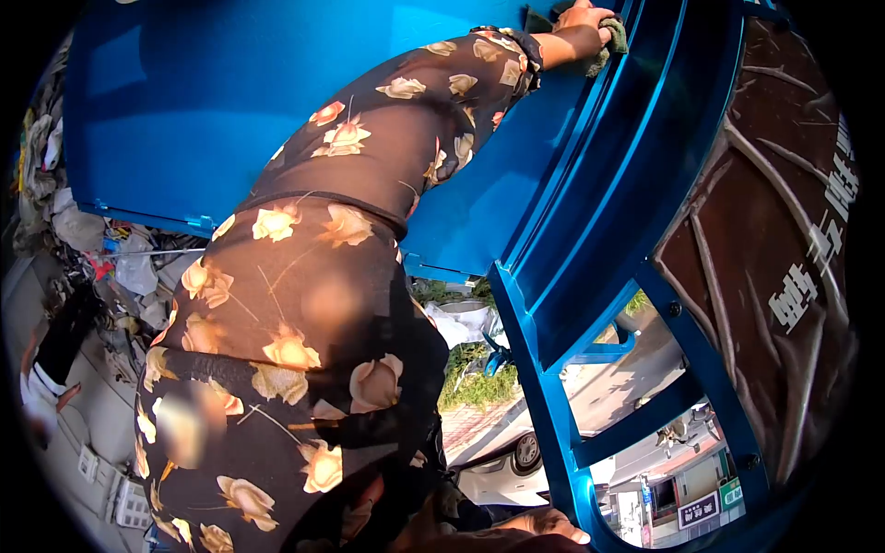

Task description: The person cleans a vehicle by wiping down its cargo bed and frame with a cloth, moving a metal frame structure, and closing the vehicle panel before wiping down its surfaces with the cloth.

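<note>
At the top, my left hand (581,26) is closed on a bunched grey-green rag (613,39) and presses it against the ridged edge of a glossy blue metal panel (230,101). Its arm, in a dark sheer sleeve with pale roses (346,230), stretches across the view from the lower left. At the bottom edge, my right hand (544,525) is partly cut off, its fingers curled over a blue metal frame (539,405). The rag's underside and most of the right forearm are hidden.
A brown cover (747,184) with white lettering lies right of the frame. Mixed scrap and bags (88,230) pile up at left, near another person (51,369). A white car (498,479) and shop signs (698,510) appear upside down beyond the frame.
</note>
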The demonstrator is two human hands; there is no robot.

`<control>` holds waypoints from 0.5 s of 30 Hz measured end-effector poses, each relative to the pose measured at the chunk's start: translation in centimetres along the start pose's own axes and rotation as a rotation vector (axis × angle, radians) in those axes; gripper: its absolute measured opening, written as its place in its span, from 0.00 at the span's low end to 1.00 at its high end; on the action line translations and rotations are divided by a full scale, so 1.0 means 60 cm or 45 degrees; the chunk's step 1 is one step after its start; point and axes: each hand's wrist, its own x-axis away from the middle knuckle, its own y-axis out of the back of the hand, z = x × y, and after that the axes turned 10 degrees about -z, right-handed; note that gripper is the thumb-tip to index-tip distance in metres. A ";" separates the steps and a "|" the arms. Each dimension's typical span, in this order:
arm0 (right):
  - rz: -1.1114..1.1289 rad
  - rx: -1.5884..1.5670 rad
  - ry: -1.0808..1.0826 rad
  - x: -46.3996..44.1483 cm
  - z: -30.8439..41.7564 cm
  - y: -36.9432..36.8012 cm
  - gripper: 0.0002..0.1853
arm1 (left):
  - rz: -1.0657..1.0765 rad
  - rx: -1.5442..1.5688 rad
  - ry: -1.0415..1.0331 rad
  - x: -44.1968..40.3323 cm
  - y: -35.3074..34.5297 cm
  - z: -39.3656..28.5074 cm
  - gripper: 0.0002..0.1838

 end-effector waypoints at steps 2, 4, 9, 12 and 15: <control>0.014 0.000 0.010 -0.002 0.000 -0.005 0.24 | -0.365 -0.685 -0.177 -0.031 -0.064 0.081 0.11; 0.032 0.005 0.042 -0.021 0.006 -0.002 0.24 | -0.276 -0.765 0.044 -0.015 -0.085 0.092 0.20; 0.068 -0.011 0.038 -0.024 0.000 -0.016 0.24 | -0.151 -0.693 -0.049 0.170 -0.090 0.028 0.24; 0.065 -0.013 0.021 -0.029 0.002 -0.015 0.24 | 0.199 -0.558 -0.235 0.333 -0.042 0.030 0.25; 0.059 -0.027 0.017 -0.027 0.002 -0.017 0.24 | 0.460 -0.254 0.357 0.345 -0.003 0.005 0.23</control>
